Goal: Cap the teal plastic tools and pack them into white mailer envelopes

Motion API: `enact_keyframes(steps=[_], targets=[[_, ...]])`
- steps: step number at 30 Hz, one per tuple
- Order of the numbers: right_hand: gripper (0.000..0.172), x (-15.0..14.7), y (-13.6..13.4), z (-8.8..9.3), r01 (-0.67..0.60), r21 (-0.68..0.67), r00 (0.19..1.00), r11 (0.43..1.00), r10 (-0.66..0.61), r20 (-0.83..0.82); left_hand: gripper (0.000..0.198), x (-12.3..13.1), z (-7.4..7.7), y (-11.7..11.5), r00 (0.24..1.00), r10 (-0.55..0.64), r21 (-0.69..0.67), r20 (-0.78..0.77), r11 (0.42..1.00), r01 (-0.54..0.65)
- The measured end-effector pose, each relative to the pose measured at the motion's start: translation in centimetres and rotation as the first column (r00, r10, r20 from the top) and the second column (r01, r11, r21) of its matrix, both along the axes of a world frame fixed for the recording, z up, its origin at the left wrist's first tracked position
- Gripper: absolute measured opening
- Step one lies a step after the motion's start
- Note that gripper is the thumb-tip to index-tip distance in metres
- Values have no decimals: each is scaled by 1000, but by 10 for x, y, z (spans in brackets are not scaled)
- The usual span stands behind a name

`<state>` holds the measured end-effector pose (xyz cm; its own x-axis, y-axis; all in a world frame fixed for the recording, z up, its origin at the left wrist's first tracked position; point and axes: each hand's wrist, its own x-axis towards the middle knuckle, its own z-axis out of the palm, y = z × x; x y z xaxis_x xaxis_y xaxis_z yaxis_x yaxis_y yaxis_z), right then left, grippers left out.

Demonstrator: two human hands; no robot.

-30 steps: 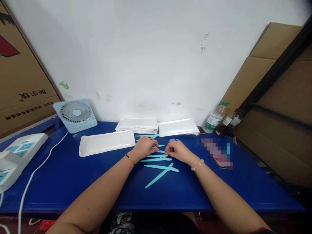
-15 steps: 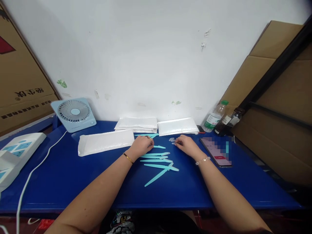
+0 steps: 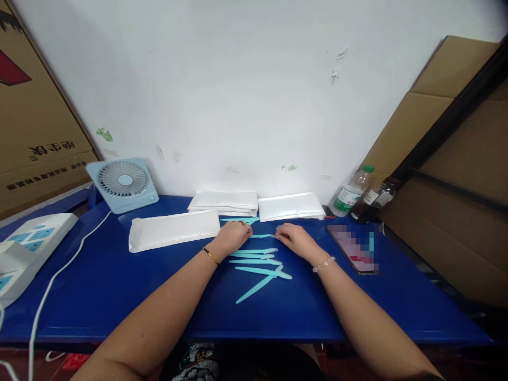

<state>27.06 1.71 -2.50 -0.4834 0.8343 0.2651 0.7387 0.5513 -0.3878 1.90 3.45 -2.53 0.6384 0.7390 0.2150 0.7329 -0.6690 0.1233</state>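
Note:
My left hand is closed on one end of a thin turquoise stick, which points right. At that stick's right tip, my right hand pinches a small clear piece. Several more turquoise sticks with clear tips lie below the hands, the lowest two crossing each other. Other turquoise sticks lie just above my left hand. A few pale clear pieces show partly beside my right fingers.
White padded envelopes lie along the wall side of the blue table. A fan and power strip are at left. At right are a phone, a green-capped bottle and a dark bottle.
My right hand has moved left, from the loose clear pieces to the tip of the stick in my left hand. My left hand has barely moved.

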Motion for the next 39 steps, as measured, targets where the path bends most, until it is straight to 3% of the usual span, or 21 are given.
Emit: enact_keyframes(steps=[7,13,23,32,39], targets=[[14,4,1,-2,-1,11,1000,1000,1,15,26,-1,-3,0,999,-7,37,52,999,5],[16,5,2,-5,-13,32,1000,999,12,18,16,-2,-5,0,996,-43,-26,80,999,45],[20,-5,-2,0,-31,55,997,998,27,71,22,0,-4,0,994,-62,-28,93,997,65],[19,-17,-1,-10,-65,128,990,990,47,135,20,4,-9,1,985,-81,-58,152,994,91],[19,-24,-1,-11,-85,105,994,991,77,81,20,9,-7,-2,984,-76,-81,159,993,90]])
